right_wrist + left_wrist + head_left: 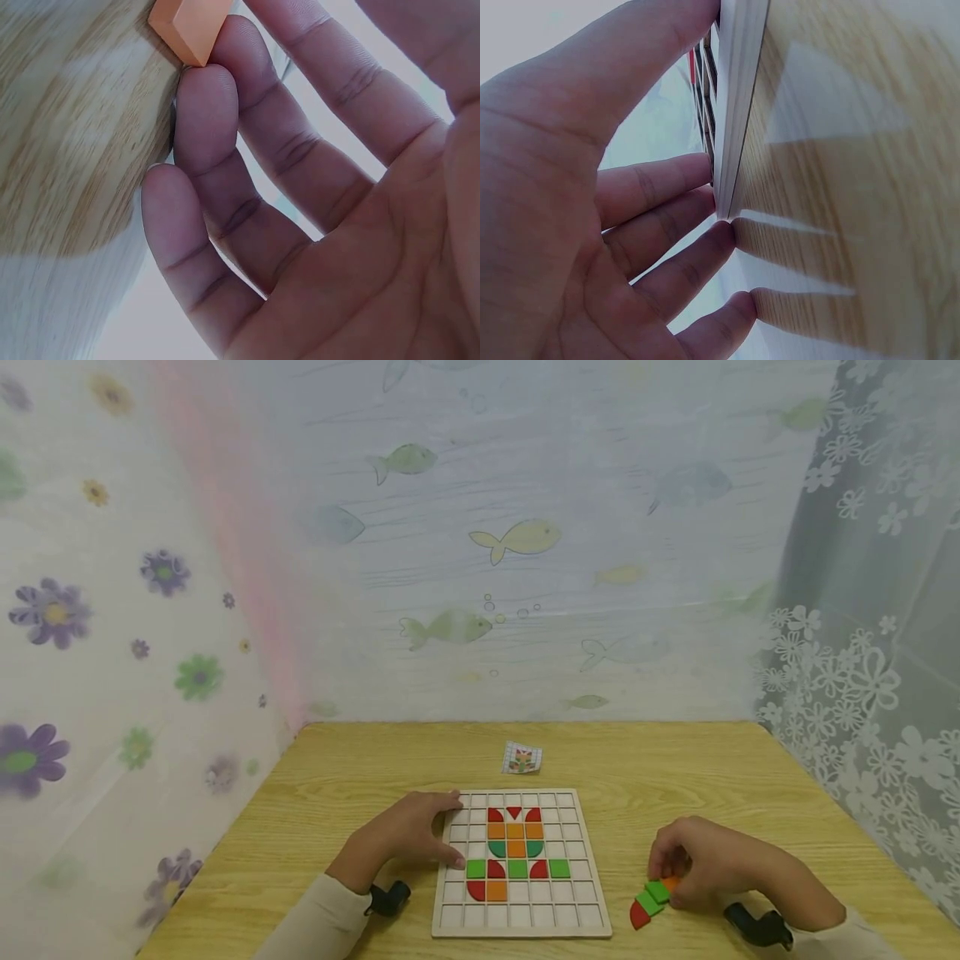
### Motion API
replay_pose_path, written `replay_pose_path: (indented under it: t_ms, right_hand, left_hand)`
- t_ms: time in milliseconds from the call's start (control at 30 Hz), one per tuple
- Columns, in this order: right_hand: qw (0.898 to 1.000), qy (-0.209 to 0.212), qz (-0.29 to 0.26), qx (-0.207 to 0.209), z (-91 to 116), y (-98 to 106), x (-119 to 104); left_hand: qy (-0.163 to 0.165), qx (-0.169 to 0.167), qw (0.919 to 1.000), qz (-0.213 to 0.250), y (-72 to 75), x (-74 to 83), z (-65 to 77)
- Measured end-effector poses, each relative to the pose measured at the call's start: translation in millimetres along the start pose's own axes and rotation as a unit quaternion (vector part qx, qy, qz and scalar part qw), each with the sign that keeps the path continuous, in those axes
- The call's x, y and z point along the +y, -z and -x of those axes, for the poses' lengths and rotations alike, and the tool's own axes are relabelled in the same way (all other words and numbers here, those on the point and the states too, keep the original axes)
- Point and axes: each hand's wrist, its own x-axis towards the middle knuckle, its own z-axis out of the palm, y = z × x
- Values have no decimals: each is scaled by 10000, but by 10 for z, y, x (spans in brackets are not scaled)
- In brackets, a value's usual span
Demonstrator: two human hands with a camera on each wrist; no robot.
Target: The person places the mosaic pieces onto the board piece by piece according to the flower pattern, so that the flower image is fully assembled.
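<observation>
A pale wooden grid board (555, 918) lies on the table, with red, orange and green tiles set in its middle cells. My left hand (405, 827) rests at its left side, thumb and fingertips touching the edge. The left wrist view shows the thumb (652, 45) over the rim and fairly straight fingers. To the right of the board, my right hand (708, 864) holds an orange tile (191, 30) at its fingertips, low over the table. Two green tiles (652, 900) and a rounded red tile (639, 916) lie beside these fingers.
A small printed card (522, 758) with a coloured grid pattern lies behind the board. The wood-grain table (360, 756) ends at a fish-print curtain (480, 681) at the back. Patterned curtains hang on both sides.
</observation>
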Motion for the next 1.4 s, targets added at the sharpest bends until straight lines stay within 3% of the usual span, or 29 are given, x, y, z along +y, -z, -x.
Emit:
replay_pose_path:
  t_ms: [367, 767, 1400]
  right_hand:
    - [10000, -51, 51, 24, -19, -19, -34]
    - [9979, 104, 619, 138, -74, -21, -133]
    - [9951, 195, 971, 75, -437, -155, -473]
  left_hand:
    - [55, 9, 10000, 7, 5, 18, 13]
    - [43, 12, 10000, 61, 1, 7, 12]
    - [46, 8, 10000, -4, -7, 8, 2]
